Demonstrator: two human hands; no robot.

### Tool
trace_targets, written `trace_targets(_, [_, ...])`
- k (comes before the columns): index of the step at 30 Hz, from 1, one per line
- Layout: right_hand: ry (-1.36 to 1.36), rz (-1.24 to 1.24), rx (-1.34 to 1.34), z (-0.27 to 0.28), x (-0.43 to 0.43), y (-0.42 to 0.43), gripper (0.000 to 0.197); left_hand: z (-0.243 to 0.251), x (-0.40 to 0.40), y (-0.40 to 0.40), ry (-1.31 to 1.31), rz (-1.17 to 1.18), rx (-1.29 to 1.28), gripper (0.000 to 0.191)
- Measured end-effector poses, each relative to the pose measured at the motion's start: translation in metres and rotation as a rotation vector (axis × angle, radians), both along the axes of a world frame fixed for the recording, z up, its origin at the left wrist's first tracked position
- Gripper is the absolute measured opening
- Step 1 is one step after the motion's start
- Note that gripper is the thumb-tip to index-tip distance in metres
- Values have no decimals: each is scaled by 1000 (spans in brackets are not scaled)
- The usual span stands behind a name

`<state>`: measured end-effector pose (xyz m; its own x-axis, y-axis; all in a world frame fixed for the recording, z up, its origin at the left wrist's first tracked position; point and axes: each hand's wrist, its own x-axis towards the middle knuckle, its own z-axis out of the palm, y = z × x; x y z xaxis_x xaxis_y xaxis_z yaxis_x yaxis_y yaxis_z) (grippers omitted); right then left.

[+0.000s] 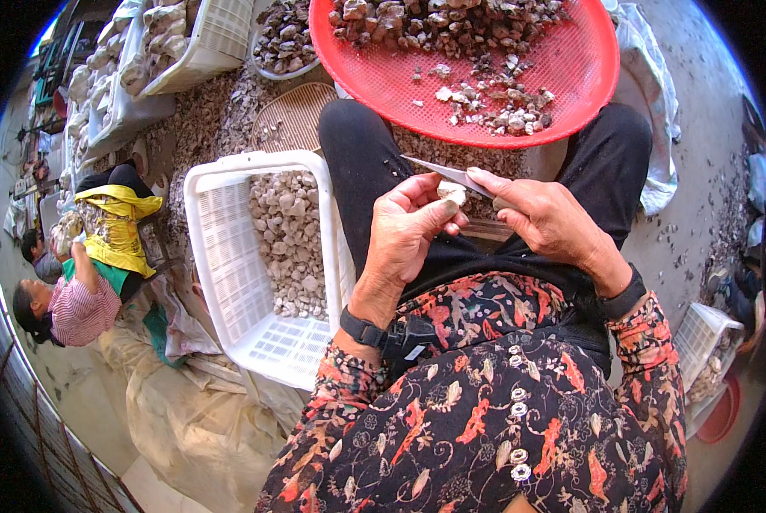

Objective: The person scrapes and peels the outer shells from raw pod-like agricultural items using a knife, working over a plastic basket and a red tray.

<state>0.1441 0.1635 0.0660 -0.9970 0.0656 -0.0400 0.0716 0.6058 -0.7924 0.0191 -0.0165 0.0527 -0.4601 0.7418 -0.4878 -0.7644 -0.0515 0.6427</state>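
Observation:
My left hand (415, 215) pinches a small whitish lump (452, 192) between thumb and fingers, above my lap. In my right hand (543, 215) is a knife (447, 172), its pointed blade lying across the top of the lump. The handle is mostly hidden in my palm. Past my knees, a red mesh tray (383, 83) bears a heap of dark, rough lumps (447, 25) at its far side. Smaller pale and dark pieces (524, 115) are scattered nearer me on it. What the lumps are made of, I cannot tell.
Left of my thigh stands a white plastic crate (229, 256) part filled with pale lumps (293, 237). A woven tray (293, 115), a bowl of pieces (286, 38) and loaded crates (213, 45) lie beyond. Another person (87, 282) sits at left. A white sack (655, 109) is at right.

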Motion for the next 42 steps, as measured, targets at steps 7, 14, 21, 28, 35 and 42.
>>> trace_targets(7, [-111,107,-45,5,18,6,61,-4,-8,-8,95,3,-28,44])
trace_targets(14, [-89,126,-93,4,21,3,63,-12,-7,-18,178,-38,-36,44])
trace_targets(21, [-55,265,-202,5,21,5,60,-14,-5,-31,349,-37,-59,41])
trace_targets(28, [-90,246,-64,5,7,-12,55,-22,-12,-46,314,-10,-113,36])
trace_targets(35, [-204,202,53,8,-6,-25,62,-31,-20,-52,287,18,-122,29])
trace_targets(42, [-157,155,74,5,-16,-35,56,-32,-26,-51,261,30,-142,25])
